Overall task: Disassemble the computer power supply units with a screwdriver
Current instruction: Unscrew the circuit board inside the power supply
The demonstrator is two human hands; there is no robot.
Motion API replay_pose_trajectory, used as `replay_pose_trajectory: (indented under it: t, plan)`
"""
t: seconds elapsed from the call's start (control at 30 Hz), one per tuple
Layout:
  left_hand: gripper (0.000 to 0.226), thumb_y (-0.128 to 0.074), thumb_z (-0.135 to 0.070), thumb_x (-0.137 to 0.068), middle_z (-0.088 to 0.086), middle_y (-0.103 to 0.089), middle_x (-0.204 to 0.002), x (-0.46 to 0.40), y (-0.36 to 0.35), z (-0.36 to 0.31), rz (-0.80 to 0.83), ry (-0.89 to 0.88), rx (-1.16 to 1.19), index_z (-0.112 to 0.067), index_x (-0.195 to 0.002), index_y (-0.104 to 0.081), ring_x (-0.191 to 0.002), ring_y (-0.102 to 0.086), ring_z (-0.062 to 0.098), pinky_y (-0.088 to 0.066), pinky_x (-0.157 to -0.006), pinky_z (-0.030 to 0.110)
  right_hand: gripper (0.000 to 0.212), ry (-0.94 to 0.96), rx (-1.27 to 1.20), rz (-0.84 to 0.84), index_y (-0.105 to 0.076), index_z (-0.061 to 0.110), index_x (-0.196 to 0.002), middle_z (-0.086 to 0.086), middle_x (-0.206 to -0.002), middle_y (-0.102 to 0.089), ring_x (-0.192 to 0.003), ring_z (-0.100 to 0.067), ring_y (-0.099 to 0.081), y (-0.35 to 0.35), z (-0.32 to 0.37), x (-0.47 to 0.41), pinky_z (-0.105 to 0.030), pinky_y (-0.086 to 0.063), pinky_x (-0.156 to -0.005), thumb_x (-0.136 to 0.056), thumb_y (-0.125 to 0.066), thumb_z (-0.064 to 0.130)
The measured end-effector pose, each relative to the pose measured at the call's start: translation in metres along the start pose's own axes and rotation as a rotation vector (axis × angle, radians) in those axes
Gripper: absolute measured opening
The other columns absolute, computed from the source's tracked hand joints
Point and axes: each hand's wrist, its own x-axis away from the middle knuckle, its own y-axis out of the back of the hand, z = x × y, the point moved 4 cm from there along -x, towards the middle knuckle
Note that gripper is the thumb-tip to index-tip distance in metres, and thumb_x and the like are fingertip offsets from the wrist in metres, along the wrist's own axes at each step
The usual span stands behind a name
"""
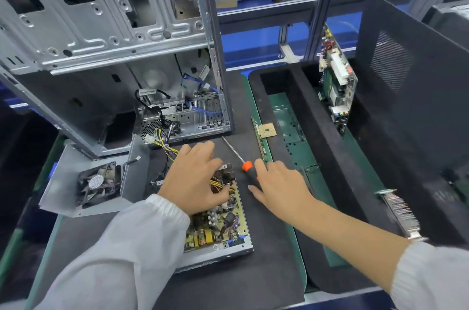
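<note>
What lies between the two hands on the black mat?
In the head view, the screwdriver lies on the bare mat between the left hand and the right hand, whose fingers partly cover its orange-and-black handle.

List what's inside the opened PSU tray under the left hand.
Inside the PSU tray: a yellowish circuit board carrying copper coils, dark components and yellow wire bundles. The left hand rests over the far half, hiding what lies beneath it.
</note>
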Motion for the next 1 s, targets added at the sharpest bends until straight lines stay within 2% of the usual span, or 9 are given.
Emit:
replay_pose_trajectory:
  t: [0.1,0.17,0.27,0.43,0.5,0.57,0.67,0.83,1.0]
  plan:
    - [0.043,-0.049,-0.052,-0.068,-0.001,-0.039,-0.079,0.001,-0.001,0.000,0.011,-0.041,0.021,-0.013,-0.080,-0.064,-0.072,-0.046,0.022,-0.029,-0.066,0.035,0.021,0.135,-0.042,-0.122,-0.057,0.015,-0.107,-0.006,-0.100,-0.050,-0.098,-0.028,-0.049,0.008,0.008,-0.010,-0.033,-0.028,-0.072,-0.094,-0.055,0.032]
    - [0.043,-0.049,-0.049,-0.068,-0.001,-0.039,-0.080,0.001,-0.002,0.001,0.016,-0.045,0.058,-0.012,-0.085,-0.065,-0.073,-0.046,0.022,-0.028,-0.066,0.035,0.019,0.207,-0.124,-0.111,-0.068,0.021,-0.105,-0.003,-0.096,-0.050,-0.099,-0.026,-0.047,0.011,0.015,-0.016,-0.032,-0.022,-0.074,-0.096,-0.053,0.027]
    - [0.041,-0.048,-0.045,-0.069,-0.002,-0.037,-0.081,0.000,-0.002,0.001,0.029,-0.035,0.111,-0.013,-0.088,-0.065,-0.074,-0.044,0.021,-0.025,-0.066,0.034,0.026,0.218,-0.120,-0.027,-0.069,0.029,-0.111,0.001,-0.098,-0.051,-0.102,-0.022,-0.044,0.000,0.021,-0.022,-0.033,-0.023,-0.077,-0.099,-0.047,0.026]
    - [0.035,-0.047,-0.043,-0.070,-0.003,-0.034,-0.079,0.000,-0.002,0.002,0.055,-0.023,0.153,-0.013,-0.082,-0.060,-0.073,-0.039,0.019,-0.023,-0.066,0.032,0.022,0.163,-0.058,0.033,-0.071,0.024,-0.103,0.002,-0.098,-0.055,-0.102,-0.022,-0.048,-0.009,0.028,-0.023,-0.031,-0.019,-0.071,-0.096,-0.050,0.024]
    - [0.034,-0.047,-0.044,-0.070,-0.003,-0.034,-0.080,-0.001,-0.002,0.002,0.064,-0.018,0.148,-0.013,-0.081,-0.059,-0.074,-0.038,0.019,-0.021,-0.066,0.032,0.004,0.178,-0.029,-0.022,-0.075,0.025,-0.083,0.003,-0.082,-0.058,-0.087,-0.020,-0.058,-0.004,0.033,-0.022,-0.029,-0.029,-0.065,-0.081,-0.071,0.025]
    - [0.034,-0.046,-0.044,-0.070,-0.003,-0.034,-0.080,-0.001,-0.002,0.002,0.071,-0.016,0.143,-0.013,-0.080,-0.058,-0.074,-0.038,0.019,-0.019,-0.067,0.031,0.023,0.184,-0.010,-0.019,-0.070,0.027,-0.055,0.007,-0.060,-0.054,-0.061,-0.015,-0.060,-0.001,0.037,-0.019,-0.022,-0.033,-0.050,-0.048,-0.091,0.025]
    - [0.032,-0.046,-0.044,-0.071,-0.003,-0.034,-0.079,-0.001,-0.001,0.001,0.076,-0.014,0.145,-0.013,-0.077,-0.055,-0.073,-0.038,0.019,-0.020,-0.066,0.032,0.033,0.164,0.007,0.001,-0.064,0.027,-0.043,0.007,-0.052,-0.049,-0.050,-0.013,-0.056,0.001,0.037,-0.017,-0.018,-0.029,-0.043,-0.031,-0.095,0.023]
    - [0.032,-0.045,-0.045,-0.072,-0.004,-0.034,-0.079,-0.002,-0.003,0.002,0.086,-0.015,0.130,-0.015,-0.076,-0.055,-0.074,-0.038,0.018,-0.022,-0.067,0.031,0.036,0.210,0.066,-0.004,-0.061,0.027,-0.040,0.008,-0.049,-0.049,-0.045,-0.011,-0.052,0.004,0.036,-0.023,-0.018,-0.017,-0.043,-0.029,-0.095,0.026]
    - [0.032,-0.045,-0.045,-0.072,-0.004,-0.034,-0.079,-0.002,-0.004,0.002,0.059,-0.022,0.125,-0.015,-0.075,-0.054,-0.073,-0.038,0.017,-0.023,-0.067,0.031,0.028,0.338,0.020,-0.130,-0.065,0.027,-0.048,0.009,-0.054,-0.054,-0.051,-0.013,-0.055,0.002,0.030,-0.021,-0.021,-0.035,-0.041,-0.047,-0.092,0.022]
